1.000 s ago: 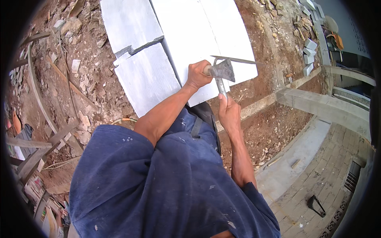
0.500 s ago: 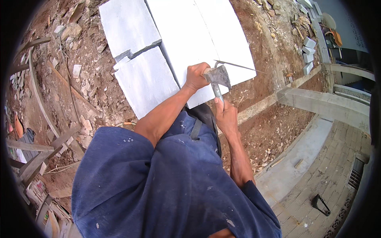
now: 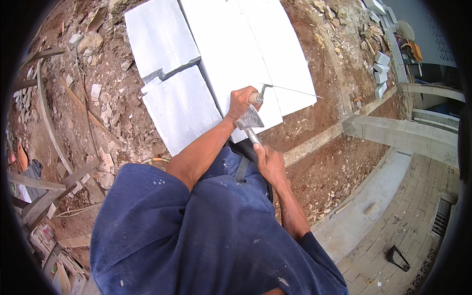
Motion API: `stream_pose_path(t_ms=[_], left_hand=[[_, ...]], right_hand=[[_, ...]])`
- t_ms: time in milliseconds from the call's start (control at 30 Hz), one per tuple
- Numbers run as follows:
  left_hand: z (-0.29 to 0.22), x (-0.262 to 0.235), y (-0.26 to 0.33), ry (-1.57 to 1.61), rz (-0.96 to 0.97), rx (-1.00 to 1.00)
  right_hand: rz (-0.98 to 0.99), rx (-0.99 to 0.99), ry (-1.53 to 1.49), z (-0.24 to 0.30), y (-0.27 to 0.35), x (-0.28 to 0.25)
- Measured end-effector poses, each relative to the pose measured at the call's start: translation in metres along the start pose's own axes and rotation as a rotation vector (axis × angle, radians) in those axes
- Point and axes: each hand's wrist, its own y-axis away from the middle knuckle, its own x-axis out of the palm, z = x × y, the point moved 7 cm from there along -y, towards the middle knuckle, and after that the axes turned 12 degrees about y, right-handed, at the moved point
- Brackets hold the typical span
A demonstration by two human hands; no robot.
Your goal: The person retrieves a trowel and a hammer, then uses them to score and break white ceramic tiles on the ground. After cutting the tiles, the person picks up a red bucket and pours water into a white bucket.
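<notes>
The left hand (image 3: 240,102) is closing firmly around the wooden handle of a trowel (image 3: 295,91), and the right hand (image 3: 270,161) is gripping the metal shaft of a hatchet-like tool (image 3: 250,118). The two hands are keeping apart, but the tools are lying close together over the near end of the bright white slab (image 3: 228,51). The trowel is showing only its thin edge, pointing toward the right side of the slab. The hatchet head is standing just below the left fist; whether it is touching the fist, I cannot tell. Perhaps the person is holding the shaft low so that the head is staying free, and the trowel is being turned outward to keep its blade out of the way.

Compared with half a second ago, the right hand is now sitting nearer to the body, and the hatchet head is no longer covering the trowel's neck.

Left of the slab, two paler grey blocks (image 3: 182,110) are lying in line, with a jagged gap between them. Farther left, rubble (image 3: 91,43) and a curved wooden pole (image 3: 47,110) are resting on the soil. Right of the slab, a concrete beam (image 3: 398,133) is running outward, and small white blocks (image 3: 380,74) are waiting beyond.
</notes>
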Motion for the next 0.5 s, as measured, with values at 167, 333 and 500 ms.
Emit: stream_pose_path(t_ms=[167, 333, 500], left_hand=[[-0.004, -0.004, 0.023, 0.026, -0.026, -0.099], [-0.001, -0.009, 0.028, 0.023, -0.02, -0.086], [-0.007, -0.002, 0.033, 0.068, 0.026, -0.065]], right_hand=[[-0.313, -0.042, -0.381, 0.013, 0.029, -0.057], [-0.73, -0.348, -0.863, 0.039, 0.02, -0.112], [-0.198, 0.04, -0.065, -0.008, -0.013, -0.028]])
